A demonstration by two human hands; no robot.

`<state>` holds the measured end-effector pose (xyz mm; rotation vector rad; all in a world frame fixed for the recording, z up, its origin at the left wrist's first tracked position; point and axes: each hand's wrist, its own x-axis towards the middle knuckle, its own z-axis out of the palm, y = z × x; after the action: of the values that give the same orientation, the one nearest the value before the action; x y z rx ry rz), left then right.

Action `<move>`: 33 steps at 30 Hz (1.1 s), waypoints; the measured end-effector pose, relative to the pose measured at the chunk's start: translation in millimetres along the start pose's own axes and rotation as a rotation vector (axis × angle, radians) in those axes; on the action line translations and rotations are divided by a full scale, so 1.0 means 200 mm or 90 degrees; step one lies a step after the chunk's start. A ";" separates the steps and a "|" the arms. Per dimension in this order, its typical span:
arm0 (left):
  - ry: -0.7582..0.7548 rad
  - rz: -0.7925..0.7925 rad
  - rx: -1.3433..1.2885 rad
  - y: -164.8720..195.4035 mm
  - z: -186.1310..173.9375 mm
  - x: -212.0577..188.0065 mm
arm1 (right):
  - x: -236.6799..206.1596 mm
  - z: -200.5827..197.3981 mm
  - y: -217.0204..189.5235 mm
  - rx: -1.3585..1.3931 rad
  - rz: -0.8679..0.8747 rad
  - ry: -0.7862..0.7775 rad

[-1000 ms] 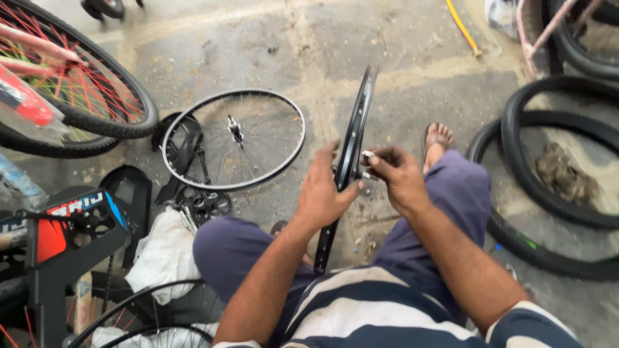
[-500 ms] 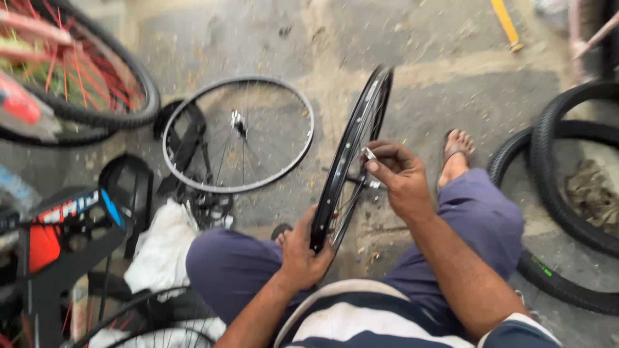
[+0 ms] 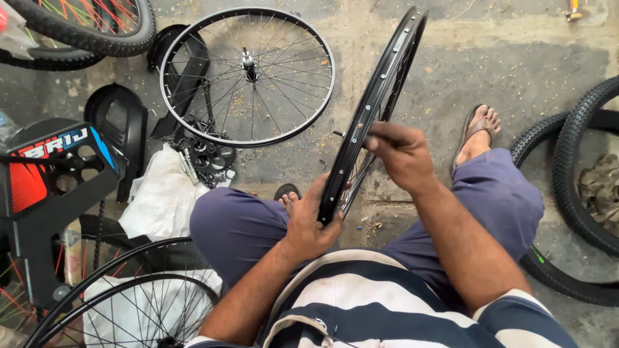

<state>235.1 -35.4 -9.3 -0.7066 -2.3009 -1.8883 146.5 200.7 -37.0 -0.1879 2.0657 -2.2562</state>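
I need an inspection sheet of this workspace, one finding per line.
Surface: stained concrete floor, small debris.
Job's things: black bicycle rim, upright on edge between the knees.
Clutter: spoked wheel lying flat; sprockets; white cloth; loose tyres.
Hands: left hand grips the rim's lower edge; right hand pinches at its inner side.
Cables: nothing seen.
Surroundings: black frame part at left.
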 end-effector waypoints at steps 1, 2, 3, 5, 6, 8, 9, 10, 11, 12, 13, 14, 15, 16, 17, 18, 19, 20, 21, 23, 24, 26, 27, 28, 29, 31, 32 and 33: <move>0.008 0.025 -0.001 0.00 0.00 0.00 | 0.02 0.00 0.00 0.089 0.012 -0.039; 0.015 0.050 -0.002 0.00 0.00 -0.01 | 0.03 0.00 0.00 0.179 0.024 -0.077; 0.009 0.041 -0.005 0.00 -0.01 -0.01 | 0.04 0.00 0.00 0.269 0.036 -0.114; -0.004 0.020 -0.013 0.01 -0.02 -0.02 | 0.04 0.01 0.00 0.229 -0.030 -0.180; -0.007 -0.001 -0.015 0.01 -0.02 -0.02 | 0.04 0.01 -0.01 0.210 -0.059 -0.215; -0.018 -0.045 -0.020 0.02 -0.03 -0.01 | 0.04 0.01 -0.03 0.201 -0.059 -0.184; -0.015 -0.032 -0.017 0.03 -0.03 -0.01 | 0.03 0.00 -0.04 0.197 -0.060 -0.166; -0.013 -0.015 -0.014 0.04 -0.03 0.00 | 0.03 -0.01 -0.07 0.205 -0.048 -0.175; -0.012 0.006 -0.010 0.04 -0.03 0.01 | 0.03 -0.02 -0.09 0.211 -0.041 -0.185; -0.017 0.011 -0.011 0.05 -0.03 0.02 | 0.03 -0.03 -0.11 0.217 -0.032 -0.197; -0.022 0.014 -0.012 0.06 -0.03 0.03 | 0.03 -0.04 -0.14 0.202 -0.025 -0.218; -0.028 0.013 -0.015 0.07 -0.03 0.03 | 0.03 -0.05 -0.16 0.189 -0.014 -0.239; -0.025 0.025 -0.012 0.08 -0.04 0.03 | 0.03 -0.04 -0.19 0.175 -0.003 -0.259; -0.021 0.038 -0.008 0.09 -0.04 0.04 | 0.02 -0.02 -0.20 0.171 0.015 -0.228; -0.017 0.051 -0.003 0.10 -0.04 0.04 | 0.02 0.00 -0.21 0.166 0.033 -0.197; -0.022 0.036 -0.009 0.10 -0.04 0.04 | 0.01 0.03 -0.21 0.162 0.051 -0.168; -0.027 0.022 -0.014 0.11 -0.04 0.05 | 0.00 0.08 -0.21 0.107 -0.023 -0.079; -0.031 0.009 -0.018 0.11 -0.04 0.05 | -0.01 0.12 -0.20 0.052 -0.098 0.008; -0.022 0.014 -0.009 0.11 -0.03 0.06 | -0.02 0.16 -0.19 -0.004 -0.171 0.096; -0.006 0.023 0.006 0.12 -0.01 0.07 | -0.04 0.21 -0.17 -0.157 -0.322 0.169; -0.010 0.021 0.003 0.12 -0.01 0.08 | -0.05 0.21 -0.16 -0.237 -0.399 0.206; -0.016 0.020 0.000 0.12 -0.02 0.09 | -0.07 0.20 -0.15 -0.133 -0.326 0.124; -0.019 0.011 0.001 0.12 -0.02 0.09 | -0.08 0.17 -0.15 -0.082 -0.283 0.082; -0.021 0.004 0.002 0.12 -0.03 0.09 | -0.08 0.15 -0.15 -0.041 -0.252 0.053; -0.021 0.001 0.004 0.12 -0.03 0.09 | -0.09 0.11 -0.15 0.000 -0.223 0.024; -0.011 -0.009 0.000 0.12 -0.04 0.09 | -0.09 0.06 -0.14 0.062 -0.177 -0.021; -0.007 -0.017 -0.003 0.12 -0.04 0.08 | -0.08 0.05 -0.14 0.085 -0.160 -0.035; -0.002 0.004 0.005 0.11 -0.04 0.08 | -0.07 0.03 -0.13 0.107 -0.146 -0.048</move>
<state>228.0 -35.8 18.4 -0.7146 -2.3040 -1.8758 162.9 198.3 -12.0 -0.5145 1.8910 -2.4955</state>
